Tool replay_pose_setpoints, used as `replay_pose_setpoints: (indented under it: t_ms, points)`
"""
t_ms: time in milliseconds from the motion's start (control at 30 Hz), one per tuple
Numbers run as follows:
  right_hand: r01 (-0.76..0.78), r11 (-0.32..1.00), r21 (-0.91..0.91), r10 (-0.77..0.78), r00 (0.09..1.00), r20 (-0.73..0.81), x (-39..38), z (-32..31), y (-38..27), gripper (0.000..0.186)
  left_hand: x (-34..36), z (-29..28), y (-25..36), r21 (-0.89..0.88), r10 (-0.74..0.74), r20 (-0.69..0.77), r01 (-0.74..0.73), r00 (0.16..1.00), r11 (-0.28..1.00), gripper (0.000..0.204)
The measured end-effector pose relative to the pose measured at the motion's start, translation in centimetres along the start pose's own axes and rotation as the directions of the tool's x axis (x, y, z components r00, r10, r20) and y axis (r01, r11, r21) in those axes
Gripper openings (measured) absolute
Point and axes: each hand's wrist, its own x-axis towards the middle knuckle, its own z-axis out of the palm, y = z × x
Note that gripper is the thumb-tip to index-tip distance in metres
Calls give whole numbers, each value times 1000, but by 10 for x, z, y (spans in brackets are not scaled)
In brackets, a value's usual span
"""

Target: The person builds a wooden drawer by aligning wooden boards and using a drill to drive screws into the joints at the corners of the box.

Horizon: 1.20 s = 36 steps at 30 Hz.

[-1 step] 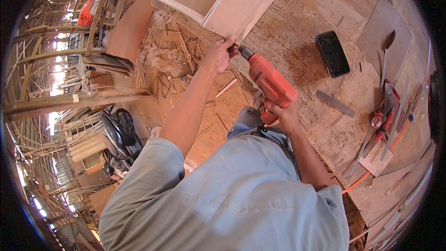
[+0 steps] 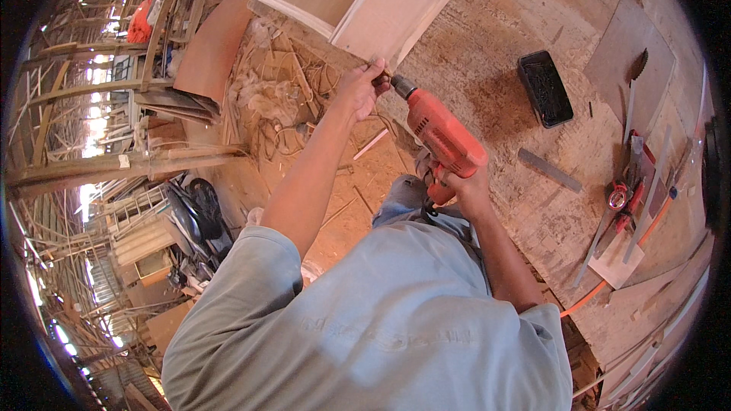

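Power drill (image 2: 448, 133), gripped at handle (image 2: 439, 192) by right hand (image 2: 466, 183), seems heavy, stiff, best held there; left hand (image 2: 362, 90) curls, chuck (image 2: 404, 87) beside it, its hold unclear.

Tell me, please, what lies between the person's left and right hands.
The red drill does, in the head view: the right hand holds its handle, the left hand is near its chuck.

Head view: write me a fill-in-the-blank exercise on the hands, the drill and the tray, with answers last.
1. The right hand grips a power drill whose main colour is ____.
2. The left hand is near the chuck, at the drill's ____ end, not its rear.
3. The tray on the workbench is coloured ____.

Missing words: red; front; black.
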Motion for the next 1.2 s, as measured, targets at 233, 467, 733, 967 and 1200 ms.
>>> replay_pose_setpoints:
  t_ms: [233,467,733,967,1200]
  points:
    - [-6,1000,22,6,1000,19,0,4,-7,54,-7,4,5,17,4,5,-4,1000,1000,30]
    - [-40,998,-44,39,999,-26,-1,5,-15,54,-57,0,33,868,785,479,-347,393,-356,61]
    - [-4,1000,24,5,999,-34,0,5,-12,46,-47,41,133,412,209,826,-308,524,-858,96]
    - [11,1000,-28,-11,1000,7,4,6,-26,43,-31,29,161,635,182,737,-574,651,-517,114]
    - [7,1000,-9,-8,999,-34,3,10,-31,46,-24,27,162,678,149,728,-669,670,-305,98]
